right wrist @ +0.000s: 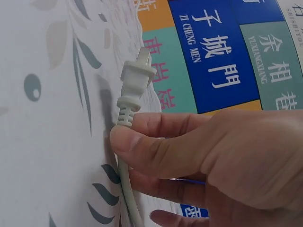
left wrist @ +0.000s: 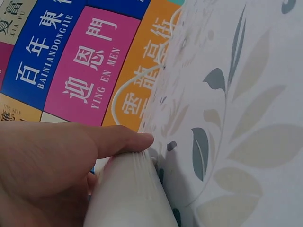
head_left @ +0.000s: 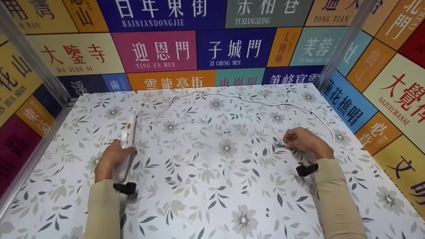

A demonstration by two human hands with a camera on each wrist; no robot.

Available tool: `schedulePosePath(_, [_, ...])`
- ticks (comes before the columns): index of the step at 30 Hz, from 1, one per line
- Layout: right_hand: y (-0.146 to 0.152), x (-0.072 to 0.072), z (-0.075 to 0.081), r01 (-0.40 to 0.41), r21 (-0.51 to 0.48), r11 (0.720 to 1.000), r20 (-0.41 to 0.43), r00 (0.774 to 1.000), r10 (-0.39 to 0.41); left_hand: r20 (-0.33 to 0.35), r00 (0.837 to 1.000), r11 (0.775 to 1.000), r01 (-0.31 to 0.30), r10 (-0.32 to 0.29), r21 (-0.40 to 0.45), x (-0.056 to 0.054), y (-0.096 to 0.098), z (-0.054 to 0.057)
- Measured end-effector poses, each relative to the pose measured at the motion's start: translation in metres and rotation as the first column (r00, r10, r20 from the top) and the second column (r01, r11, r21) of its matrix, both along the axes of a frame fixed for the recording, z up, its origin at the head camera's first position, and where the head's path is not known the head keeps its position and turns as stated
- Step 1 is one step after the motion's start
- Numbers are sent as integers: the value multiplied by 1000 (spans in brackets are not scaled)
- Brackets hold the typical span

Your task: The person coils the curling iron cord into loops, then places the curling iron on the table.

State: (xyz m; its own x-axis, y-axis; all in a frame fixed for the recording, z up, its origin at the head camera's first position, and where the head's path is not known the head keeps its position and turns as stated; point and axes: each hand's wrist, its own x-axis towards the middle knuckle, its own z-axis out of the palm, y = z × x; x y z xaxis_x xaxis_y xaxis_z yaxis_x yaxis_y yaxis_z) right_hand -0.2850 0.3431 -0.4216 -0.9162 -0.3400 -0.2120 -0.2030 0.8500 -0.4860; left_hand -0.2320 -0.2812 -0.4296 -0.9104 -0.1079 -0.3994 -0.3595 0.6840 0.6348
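On the left of the table, my left hand (head_left: 113, 156) grips a long, slim white corded appliance (head_left: 132, 121) with a small brown spot on its upper part. In the left wrist view, the thumb (left wrist: 125, 142) lies across its rounded, ridged body (left wrist: 130, 189); its lower part is partly hidden by the hand. Across the table, my right hand (head_left: 305, 141) pinches the cord just behind a white two-pin plug (right wrist: 135, 80) between thumb and index finger. The plug's metal pins (right wrist: 144, 56) point away from the hand, and the cord (right wrist: 125, 184) runs down past the fingers.
The white cord (head_left: 245, 99) runs in a loose curve along the table's far edge, linking appliance and plug. A leaf-and-flower patterned cover lies on the table (head_left: 199, 186). Colourful sign-covered panels (head_left: 154, 49) rise behind and beside it, with clear corner posts (head_left: 347, 39).
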Motion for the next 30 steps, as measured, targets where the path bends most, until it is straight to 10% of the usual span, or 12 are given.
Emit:
schedulePosePath(19, [17, -4, -8, 137, -2, 991, -46, 990, -137, -184, 983, 1000, -18, 23, 25, -1, 3, 12])
schedulePosePath(30, [4, 5, 16, 165, 59, 985, 113, 979, -170, -306, 949, 996, -82, 72, -18, 0, 17, 29])
